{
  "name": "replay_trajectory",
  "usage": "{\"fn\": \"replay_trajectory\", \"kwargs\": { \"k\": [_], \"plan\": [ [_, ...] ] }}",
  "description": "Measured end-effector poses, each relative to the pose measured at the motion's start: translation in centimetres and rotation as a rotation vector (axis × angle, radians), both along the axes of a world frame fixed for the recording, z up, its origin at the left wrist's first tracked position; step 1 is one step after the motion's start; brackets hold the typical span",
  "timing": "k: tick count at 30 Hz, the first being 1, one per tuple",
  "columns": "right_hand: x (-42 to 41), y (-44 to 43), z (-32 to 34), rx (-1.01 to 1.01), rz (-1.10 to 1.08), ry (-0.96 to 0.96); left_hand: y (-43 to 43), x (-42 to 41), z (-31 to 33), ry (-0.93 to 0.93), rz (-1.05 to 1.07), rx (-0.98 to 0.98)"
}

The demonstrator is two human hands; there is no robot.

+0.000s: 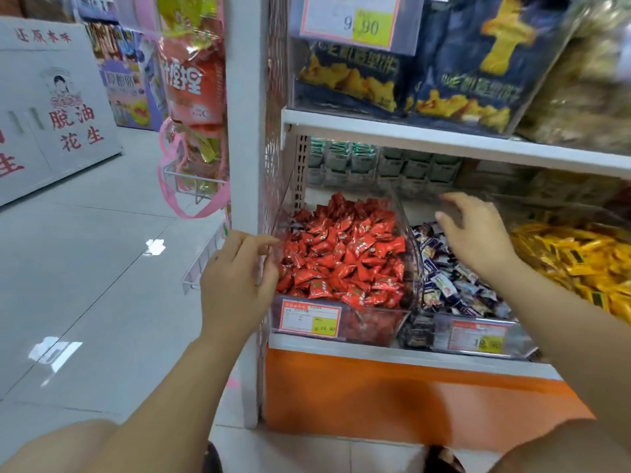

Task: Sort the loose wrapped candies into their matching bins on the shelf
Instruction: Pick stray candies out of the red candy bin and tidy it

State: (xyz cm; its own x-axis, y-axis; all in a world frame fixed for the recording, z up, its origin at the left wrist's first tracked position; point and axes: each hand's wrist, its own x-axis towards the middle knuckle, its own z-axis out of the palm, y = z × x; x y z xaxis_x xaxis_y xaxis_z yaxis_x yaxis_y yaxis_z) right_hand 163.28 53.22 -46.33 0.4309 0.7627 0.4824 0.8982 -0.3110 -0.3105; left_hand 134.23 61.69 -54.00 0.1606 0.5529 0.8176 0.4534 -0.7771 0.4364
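Observation:
Three clear bins stand side by side on the low shelf. The left bin is heaped with red wrapped candies. The middle bin holds blue-and-white wrapped candies, and yellow wrapped candies fill the bin at the right. My left hand is at the left front corner of the red bin, its fingers loosely curled against the clear wall. My right hand hovers over the back of the middle bin with fingers spread and nothing in it.
A white shelf board hangs close above the bins, with dark blue snack bags on it. Small green packs line the back. An orange base panel runs below. Hanging snack bags are at the shelf's left end beside a tiled aisle.

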Motion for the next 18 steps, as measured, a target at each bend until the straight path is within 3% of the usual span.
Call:
{"fn": "replay_trajectory", "kwargs": {
  "k": [4,9,18],
  "plan": [
    [-4.0,3.7,1.3,0.012,0.232,0.053,0.0,-0.2,0.8,-0.099,-0.026,0.038],
    [-8.9,10.8,0.3,-0.154,0.460,0.110,1.3,-0.3,1.0,-0.215,0.028,0.053],
    [-10.2,19.5,-2.4,-0.566,0.477,-0.097,2.4,-0.3,2.2,-0.464,0.029,-0.079]
  ]
}}
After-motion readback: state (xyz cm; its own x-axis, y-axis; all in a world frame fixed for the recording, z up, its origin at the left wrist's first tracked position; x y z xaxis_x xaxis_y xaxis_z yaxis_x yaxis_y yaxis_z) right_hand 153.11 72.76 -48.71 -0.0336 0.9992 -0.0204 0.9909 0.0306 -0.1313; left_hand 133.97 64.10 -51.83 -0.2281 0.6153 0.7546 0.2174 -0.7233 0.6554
